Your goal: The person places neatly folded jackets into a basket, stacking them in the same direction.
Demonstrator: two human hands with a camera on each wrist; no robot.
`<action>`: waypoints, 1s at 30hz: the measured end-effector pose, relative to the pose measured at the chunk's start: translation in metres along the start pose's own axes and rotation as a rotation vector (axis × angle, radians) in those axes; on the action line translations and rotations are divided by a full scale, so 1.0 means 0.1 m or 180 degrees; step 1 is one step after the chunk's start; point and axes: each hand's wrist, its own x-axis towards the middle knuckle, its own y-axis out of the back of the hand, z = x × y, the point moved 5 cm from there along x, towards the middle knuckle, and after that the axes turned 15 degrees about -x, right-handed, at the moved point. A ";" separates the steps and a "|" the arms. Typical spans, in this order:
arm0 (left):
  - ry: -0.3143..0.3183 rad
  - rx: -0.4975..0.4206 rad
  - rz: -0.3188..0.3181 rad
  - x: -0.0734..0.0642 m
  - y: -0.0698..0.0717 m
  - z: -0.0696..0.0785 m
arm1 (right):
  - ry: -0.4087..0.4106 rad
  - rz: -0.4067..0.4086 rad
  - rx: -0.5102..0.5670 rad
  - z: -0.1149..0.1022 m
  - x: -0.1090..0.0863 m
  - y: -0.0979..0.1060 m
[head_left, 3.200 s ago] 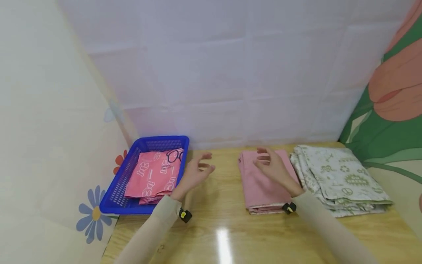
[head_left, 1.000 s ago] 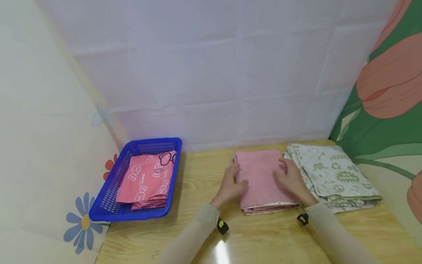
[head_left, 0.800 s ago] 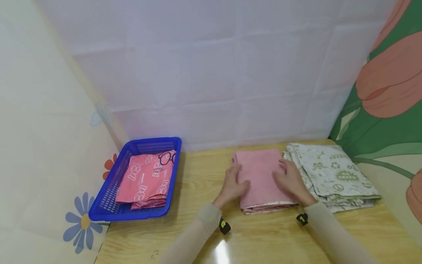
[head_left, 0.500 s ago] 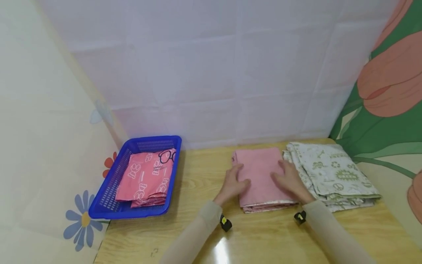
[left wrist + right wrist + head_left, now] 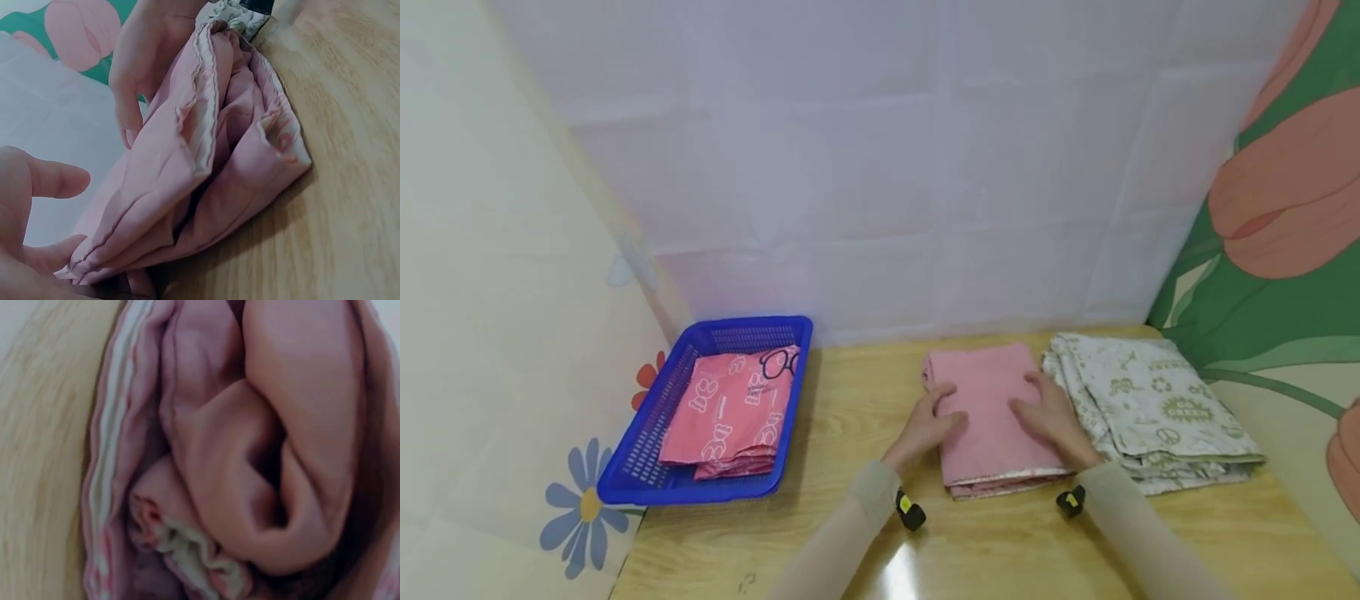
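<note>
While both hands had hold of it, the folded pink cloth (image 5: pixel 988 417) lay right of centre in the lower half of the head view, its white-trimmed edge toward the bottom. The left wrist view showed loose layers gaping along that edge, so gripping it well seemed to call for taking every layer together, not the top one alone. At its left side the left hand (image 5: pixel 923 427) pinched the edge, thumb on top and a finger visible underneath in the left wrist view. At its right side the right hand (image 5: pixel 1056 421) curved its fingers round the edge with the thumb on top; how far they reached beneath could not be seen. Even, light pressure from both sides would likely have suited the folds, whereas squeezing inward risked bulging the middle. Whether the cloth sat fully on the wooden surface (image 5: pixel 865 375) was hard to tell. Just beside the right hand, a stack of green-printed white cloth (image 5: pixel 1157 400) left little room, so care not to drag it seemed wise. Well apart at lower left stood a blue basket (image 5: pixel 692 495), a coral printed cloth (image 5: pixel 730 417) inside
</note>
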 end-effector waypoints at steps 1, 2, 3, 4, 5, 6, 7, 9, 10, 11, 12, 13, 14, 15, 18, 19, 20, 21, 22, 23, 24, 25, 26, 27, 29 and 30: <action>-0.0013 -0.0001 -0.0012 0.00 0.01 -0.01 | 0.0001 0.0021 -0.0004 0.00 0.00 0.00; -0.0029 0.0013 -0.0015 0.01 0.02 -0.02 | 0.0012 0.0056 -0.0041 -0.01 -0.01 0.00; -0.0051 0.0021 -0.0015 0.02 0.03 -0.02 | 0.0017 0.0074 -0.0056 -0.01 -0.01 0.01; -0.0071 0.0017 -0.0020 0.02 0.04 -0.02 | 0.0002 0.0080 -0.0058 -0.02 -0.01 0.02; -0.0084 0.0027 -0.0026 0.03 0.05 -0.01 | -0.0012 0.0078 -0.0061 -0.01 -0.02 0.03; -0.0087 0.0031 -0.0036 0.03 0.05 -0.01 | -0.0019 0.0073 -0.0060 -0.01 -0.02 0.04; -0.0087 0.0030 -0.0050 0.04 0.06 0.00 | -0.0014 0.0061 -0.0062 -0.02 -0.02 0.05; -0.0087 0.0047 -0.0086 0.04 0.06 0.00 | -0.0028 -0.0021 -0.0029 -0.02 -0.03 0.07; -0.0085 0.0058 -0.0107 0.04 0.06 0.01 | -0.0036 -0.0072 -0.0010 -0.02 -0.03 0.08; -0.0082 0.0072 -0.0130 0.03 0.07 0.02 | -0.0018 -0.0115 0.0014 -0.03 -0.04 0.09; -0.0081 0.0078 -0.0139 0.03 0.07 0.03 | -0.0005 -0.0160 0.0040 -0.03 -0.04 0.10; -0.0093 0.0086 -0.0146 0.02 0.07 0.03 | -0.0002 -0.0215 0.0076 -0.03 -0.05 0.11; -0.0104 0.0097 -0.0148 0.02 0.07 0.04 | 0.0002 -0.0264 0.0120 -0.03 -0.05 0.12; -0.0106 0.0098 -0.0151 0.02 0.07 0.04 | 0.0002 -0.0307 0.0177 -0.03 -0.06 0.13; -0.0119 0.0110 -0.0141 0.00 0.05 0.05 | -0.0003 -0.0409 0.0349 -0.02 -0.09 0.14; -0.0120 0.0120 -0.0138 0.00 0.05 0.04 | -0.0003 -0.0436 0.0408 -0.03 -0.10 0.14; -0.0112 0.0121 -0.0135 0.00 0.04 0.05 | -0.0010 -0.0452 0.0459 -0.03 -0.11 0.15; -0.0112 0.0116 -0.0134 -0.01 0.04 0.05 | -0.0016 -0.0468 0.0524 -0.03 -0.12 0.15; -0.0112 0.0112 -0.0129 -0.01 0.03 0.05 | -0.0014 -0.0480 0.0578 -0.03 -0.13 0.16; -0.0116 0.0102 -0.0123 -0.01 0.03 0.05 | 0.0005 -0.0488 0.0631 -0.03 -0.14 0.17; -0.0100 0.0093 -0.0109 -0.02 0.03 0.06 | 0.0025 -0.0496 0.0684 -0.04 -0.15 0.17; -0.0101 0.0089 -0.0094 -0.02 0.04 0.07 | 0.0036 -0.0513 0.0760 -0.04 -0.16 0.17; -0.0118 0.0078 -0.0083 -0.02 0.04 0.08 | 0.0050 -0.0531 0.0841 -0.04 -0.17 0.18; -0.0140 0.0066 -0.0069 -0.03 0.04 0.09 | 0.0069 -0.0551 0.0911 -0.04 -0.17 0.18; -0.0172 0.0032 -0.0042 -0.04 0.04 0.12 | 0.0091 -0.0606 0.1009 -0.05 -0.19 0.18; -0.0189 0.0015 -0.0031 -0.04 0.04 0.13 | 0.0080 -0.0633 0.1049 -0.04 -0.19 0.18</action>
